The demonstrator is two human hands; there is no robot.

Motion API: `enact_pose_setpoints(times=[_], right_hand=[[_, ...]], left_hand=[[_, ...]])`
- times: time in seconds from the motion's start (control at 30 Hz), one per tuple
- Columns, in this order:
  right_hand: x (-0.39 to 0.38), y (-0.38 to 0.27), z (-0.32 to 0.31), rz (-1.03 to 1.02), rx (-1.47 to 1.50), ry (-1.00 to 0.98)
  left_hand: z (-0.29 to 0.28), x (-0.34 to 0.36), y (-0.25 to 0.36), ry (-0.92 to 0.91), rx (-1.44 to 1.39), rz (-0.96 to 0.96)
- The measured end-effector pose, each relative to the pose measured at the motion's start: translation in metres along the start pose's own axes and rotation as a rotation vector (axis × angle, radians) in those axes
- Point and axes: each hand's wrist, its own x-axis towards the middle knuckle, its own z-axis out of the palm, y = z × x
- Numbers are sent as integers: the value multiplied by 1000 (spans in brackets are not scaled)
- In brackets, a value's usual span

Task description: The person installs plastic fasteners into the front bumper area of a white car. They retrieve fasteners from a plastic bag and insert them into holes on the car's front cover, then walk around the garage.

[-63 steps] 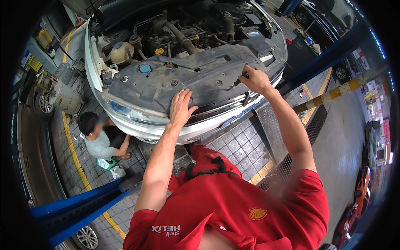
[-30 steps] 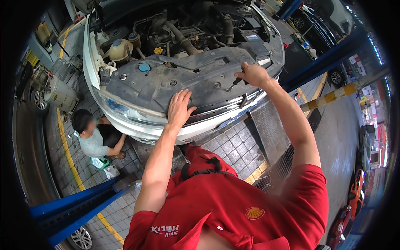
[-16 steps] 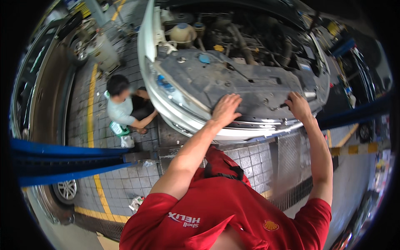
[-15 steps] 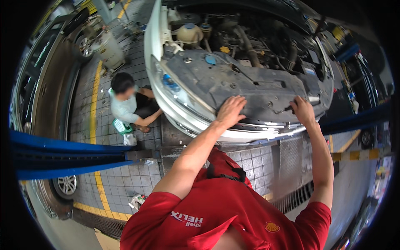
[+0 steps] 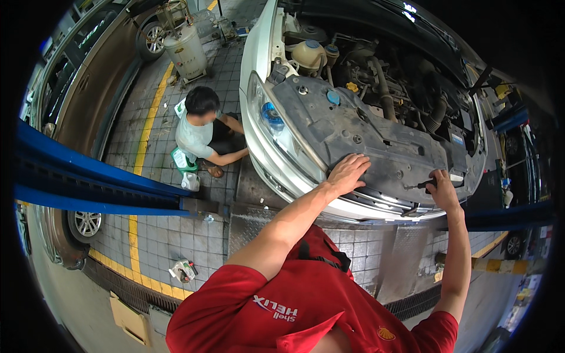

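Observation:
A black plastic cover point(image 5: 376, 150) spans the front of the open engine bay of a light-coloured car. My left hand point(image 5: 348, 173) lies on the cover's front edge near the headlight point(image 5: 275, 117), fingers stretched out. Closer to the cover's right end, my right hand point(image 5: 443, 191) is wrapped round a dark-handled screwdriver point(image 5: 425, 185). Its thin shaft points left over the cover, low against the surface. Whether the tip touches a fastener is too small to tell.
At the left, a co-worker point(image 5: 203, 132) crouches beside the car's front corner, near a green-and-white jug point(image 5: 181, 160). Blue lift arms point(image 5: 106, 173) reach in from both sides. A brown car point(image 5: 88, 82) and a tank on wheels point(image 5: 187, 53) stand further left.
My view has shifted, so the car and co-worker sit further right and lower in the picture. Both hands stay on the cover, and the screwdriver shows more plainly.

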Motion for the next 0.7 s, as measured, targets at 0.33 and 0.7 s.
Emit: enact_pose_setpoints(times=[0.33, 0.7], right_hand=[[3, -1, -17, 12, 81, -152], [-3, -5, -20, 204, -35, -195]], left_hand=[[-23, 18, -7, -165, 47, -124], [-72, 84, -122, 68, 334, -404]])
